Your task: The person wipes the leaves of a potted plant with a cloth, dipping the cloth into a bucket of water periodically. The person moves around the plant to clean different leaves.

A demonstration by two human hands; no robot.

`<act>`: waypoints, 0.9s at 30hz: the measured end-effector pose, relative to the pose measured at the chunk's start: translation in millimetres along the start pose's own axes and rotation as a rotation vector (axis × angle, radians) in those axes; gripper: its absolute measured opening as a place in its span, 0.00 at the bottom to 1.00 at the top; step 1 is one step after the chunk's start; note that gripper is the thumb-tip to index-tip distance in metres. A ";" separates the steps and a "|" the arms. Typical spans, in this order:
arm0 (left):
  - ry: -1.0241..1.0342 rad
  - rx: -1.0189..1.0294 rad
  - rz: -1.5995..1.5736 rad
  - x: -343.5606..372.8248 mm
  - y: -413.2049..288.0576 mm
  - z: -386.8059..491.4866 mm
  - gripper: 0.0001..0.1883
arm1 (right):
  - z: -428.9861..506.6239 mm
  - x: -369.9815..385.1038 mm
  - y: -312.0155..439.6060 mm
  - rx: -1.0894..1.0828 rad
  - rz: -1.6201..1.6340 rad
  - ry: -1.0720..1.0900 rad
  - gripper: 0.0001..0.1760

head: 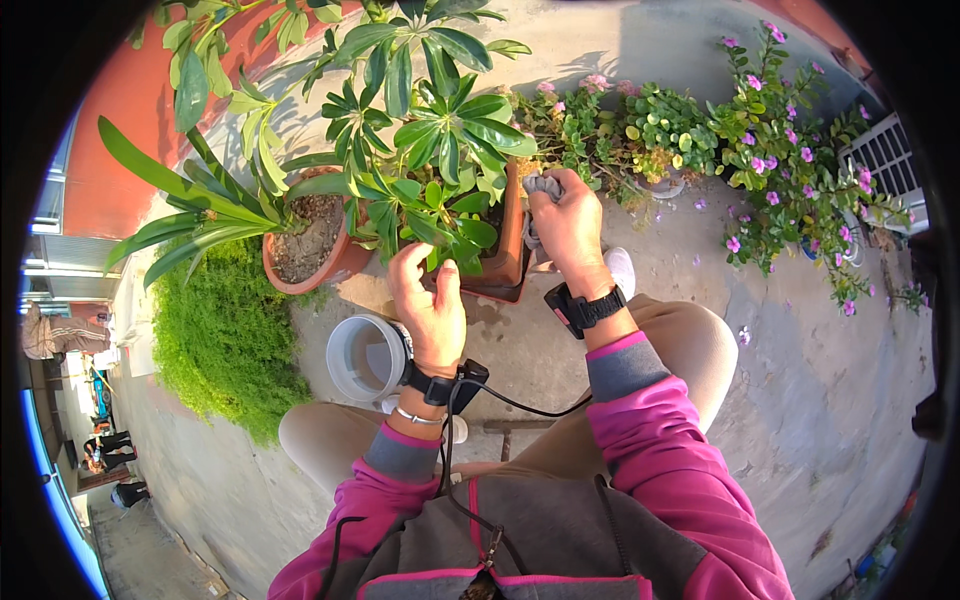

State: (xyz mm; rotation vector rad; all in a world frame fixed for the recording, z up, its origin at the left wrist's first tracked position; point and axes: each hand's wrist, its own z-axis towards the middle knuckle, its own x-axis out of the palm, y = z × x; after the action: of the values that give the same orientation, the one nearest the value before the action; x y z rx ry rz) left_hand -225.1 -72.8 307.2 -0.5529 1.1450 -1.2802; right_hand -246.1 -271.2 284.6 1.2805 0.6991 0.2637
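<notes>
A grey cloth (543, 187) is bunched in my right hand (568, 225), just right of a rectangular terracotta-coloured planter (512, 225). My left hand (429, 300) is at the planter's near left side, its thumb and fingers apart, close under the lowest leaves; whether it touches a leaf cannot be told. From the planter grows an umbrella plant (450, 139) with glossy green leaflets. Left of it stands a round terracotta pot (289, 283) of soil with a long strap-leaved plant (217, 210). Below my left hand's level, at its left, is a white plastic bucket (365, 358), seemingly with water inside.
Feathery green foliage (225, 337) spreads at the left. Pink-flowered plants (780, 161) and low potted plants (660, 127) line the wall at the right. A cable runs between my wrists. People (109, 450) are far off at the left.
</notes>
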 end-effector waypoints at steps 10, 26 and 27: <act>0.036 0.185 0.208 37.4 -10.3 101.5 0.21 | -0.1 -9.7 34.8 0.076 0.682 -0.046 0.16; 0.327 -0.795 -1.034 62.1 5.7 120.5 0.22 | -1.6 4.0 43.7 0.092 0.570 0.158 0.14; 0.371 -0.750 -1.041 62.1 7.1 120.9 0.21 | -0.4 4.5 44.4 0.059 0.576 0.170 0.15</act>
State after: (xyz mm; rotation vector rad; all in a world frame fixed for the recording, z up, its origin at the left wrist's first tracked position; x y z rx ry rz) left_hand -122.1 -159.7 326.4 -1.6733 1.7531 -1.8419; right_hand -234.3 -255.6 324.7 1.5099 0.4675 0.8331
